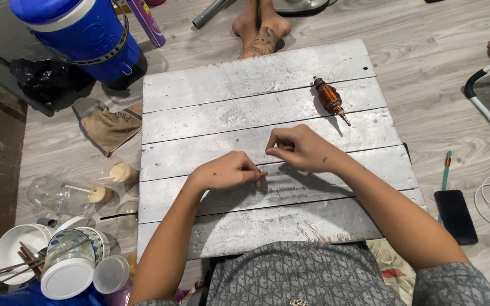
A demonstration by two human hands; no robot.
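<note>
Pinching a fine wire (263,174) over the bench (245,90), left hand (228,170) and right hand (301,148) are closed; overtension could snap it; wound armature (329,97) at one o'clock.

The small piece pinched by the left hand (229,170) is too tiny to identify; only an orange tip shows. Beyond the grey board (256,107), another person's feet (261,25) are cut off by the frame's top edge.
</note>
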